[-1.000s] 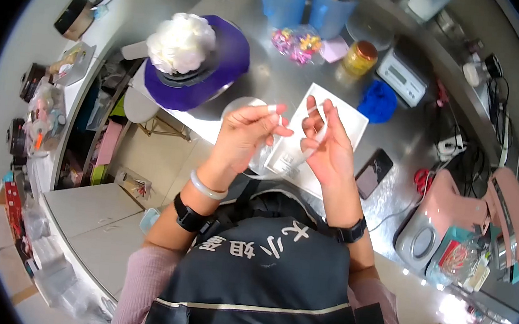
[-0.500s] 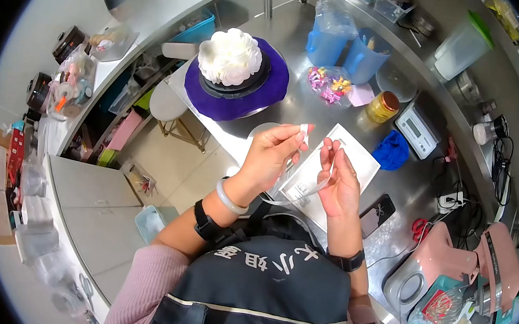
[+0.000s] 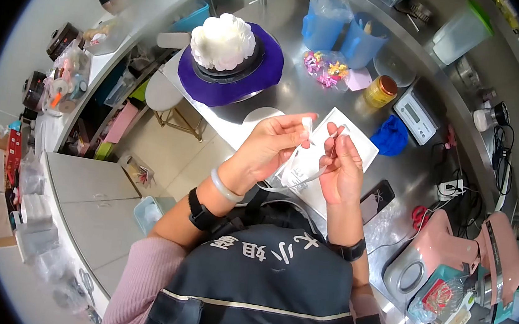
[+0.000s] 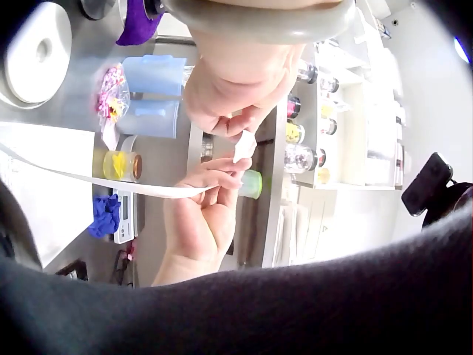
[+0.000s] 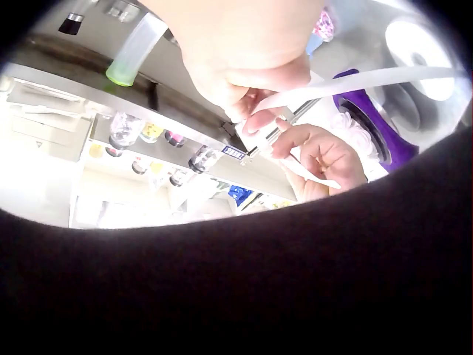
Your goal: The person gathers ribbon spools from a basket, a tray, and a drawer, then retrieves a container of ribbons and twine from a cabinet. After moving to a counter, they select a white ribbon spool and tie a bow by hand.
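Note:
A thin white ribbon (image 5: 369,79) runs between both hands, its slack hanging in a loop toward the apron in the head view. My left hand (image 3: 270,144) pinches a short white piece of it between thumb and fingertips. Close beside it, my right hand (image 3: 342,170) pinches the ribbon with thumb and curled fingers. The two sets of fingertips nearly meet in the left wrist view, where the ribbon trails off leftward. Below the hands lies a white open box (image 3: 353,133). A white round spool-like disc (image 4: 38,55) lies on the metal table.
A white petalled, flower-like piece (image 3: 222,41) sits on a black base over purple cloth (image 3: 267,78). Blue jugs (image 3: 322,27), a yellow jar (image 3: 381,91), a scale (image 3: 415,117) and a blue cloth (image 3: 391,136) stand behind. At right are a phone (image 3: 377,201) and a pink mixer (image 3: 429,253).
The head view has swung. My hands have come closer together, and the right fingers have drawn in to pinch the ribbon, having been more spread earlier.

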Available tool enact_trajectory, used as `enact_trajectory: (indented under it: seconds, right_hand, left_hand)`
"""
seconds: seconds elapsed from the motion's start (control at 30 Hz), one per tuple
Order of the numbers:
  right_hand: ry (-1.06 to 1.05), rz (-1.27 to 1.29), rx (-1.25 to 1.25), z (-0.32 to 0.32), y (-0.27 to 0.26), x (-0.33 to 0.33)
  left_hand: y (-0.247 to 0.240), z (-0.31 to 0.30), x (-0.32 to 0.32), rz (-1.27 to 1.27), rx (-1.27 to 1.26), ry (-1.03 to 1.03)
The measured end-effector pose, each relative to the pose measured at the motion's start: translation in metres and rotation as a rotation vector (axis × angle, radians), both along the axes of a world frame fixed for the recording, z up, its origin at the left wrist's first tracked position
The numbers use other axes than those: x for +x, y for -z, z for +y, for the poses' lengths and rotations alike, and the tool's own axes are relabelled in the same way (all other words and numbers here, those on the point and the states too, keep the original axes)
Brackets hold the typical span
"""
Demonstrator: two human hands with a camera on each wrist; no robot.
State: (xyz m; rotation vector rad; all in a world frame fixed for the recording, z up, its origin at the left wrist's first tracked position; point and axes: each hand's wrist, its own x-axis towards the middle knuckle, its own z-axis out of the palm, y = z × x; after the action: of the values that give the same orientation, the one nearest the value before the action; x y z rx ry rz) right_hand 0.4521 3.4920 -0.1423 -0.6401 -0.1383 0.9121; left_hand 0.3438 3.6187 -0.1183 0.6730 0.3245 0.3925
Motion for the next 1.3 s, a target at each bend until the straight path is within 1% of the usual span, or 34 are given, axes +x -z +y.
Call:
enact_trajectory:
  seconds: [0.07, 0.2, 0.3, 0.37, 0.4, 0.47, 0.53, 0.6, 0.67, 0.73, 0.77, 0.8, 0.87, 0.9, 0.93, 1.0, 1.03, 1.07, 1.13, 1.2, 1.27, 1.3]
  right_hand:
    - [-0.025, 0.090, 0.099, -0.001, 0.002, 0.003]
    - [-0.036, 0.112, 0.084, -0.003, -0.002, 0.001]
    - [-0.036, 0.100, 0.028, -0.001, -0.003, 0.000]
    - [0.019, 0.081, 0.029, -0.003, -0.002, 0.003]
    - [0.019, 0.081, 0.029, -0.006, -0.001, 0.005]
    - [0.043, 0.017, 0.018, -0.009, -0.003, 0.009]
    - [0.059, 0.001, 0.014, -0.012, -0.006, 0.010]
    - [0.098, -0.040, 0.025, -0.016, -0.003, 0.014]
    - [0.115, -0.025, 0.021, -0.020, -0.004, 0.017]
    - [0.111, -0.029, 0.078, -0.022, -0.004, 0.019]
    - [0.137, -0.016, 0.058, -0.023, -0.010, 0.016]
    - [0.134, -0.016, 0.062, -0.024, -0.009, 0.017]
    - [0.043, 0.136, 0.273, -0.029, -0.005, 0.023]
    - [0.041, 0.188, 0.313, -0.030, -0.007, 0.023]
    - [0.041, 0.187, 0.315, -0.031, -0.007, 0.023]
    - [-0.110, 0.218, 0.534, -0.032, -0.002, 0.026]
    - [-0.121, 0.184, 0.483, -0.033, 0.001, 0.026]
    - [-0.123, 0.181, 0.482, -0.035, 0.001, 0.027]
    - [-0.086, 0.057, 0.396, -0.035, -0.001, 0.026]
    - [-0.058, 0.069, 0.389, -0.036, -0.003, 0.026]
    - [-0.029, 0.078, 0.383, -0.037, -0.003, 0.026]
    - [-0.033, 0.078, 0.386, -0.037, -0.002, 0.026]
  left_hand:
    - [0.005, 0.003, -0.003, -0.030, 0.004, 0.150]
    - [0.003, -0.001, 0.002, -0.014, 0.011, 0.085]
    - [-0.002, -0.003, 0.003, 0.034, -0.022, 0.035]
    - [-0.003, -0.004, 0.003, 0.021, 0.040, 0.104]
    - [-0.002, -0.004, 0.002, 0.021, 0.040, 0.103]
    - [0.004, 0.001, -0.001, -0.018, 0.117, 0.220]
    - [0.002, 0.001, 0.000, 0.003, 0.099, 0.221]
    - [-0.008, 0.001, -0.002, -0.001, -0.004, 0.254]
    - [-0.003, 0.004, -0.005, -0.033, 0.050, 0.289]
    - [0.002, 0.004, -0.005, -0.180, 0.407, 0.336]
    - [0.000, 0.005, -0.005, -0.226, 0.544, 0.360]
    - [-0.003, 0.005, -0.007, -0.224, 0.548, 0.357]
    - [-0.015, 0.003, -0.011, -0.334, 0.599, 0.504]
    - [-0.025, -0.006, -0.017, -0.172, 0.498, 0.501]
    - [-0.021, -0.004, -0.013, -0.172, 0.500, 0.501]
    - [-0.004, 0.003, -0.001, -0.114, 0.139, 0.448]
    - [-0.001, 0.002, 0.001, -0.038, 0.185, 0.490]
    - [0.000, 0.000, 0.002, -0.042, 0.185, 0.490]
    - [-0.002, -0.007, 0.000, 0.009, 0.462, 0.747]
    - [-0.001, -0.012, 0.003, -0.031, 0.451, 0.744]
    - [-0.012, -0.017, 0.005, 0.057, 0.381, 0.623]
    - [-0.011, -0.019, 0.007, 0.056, 0.381, 0.622]
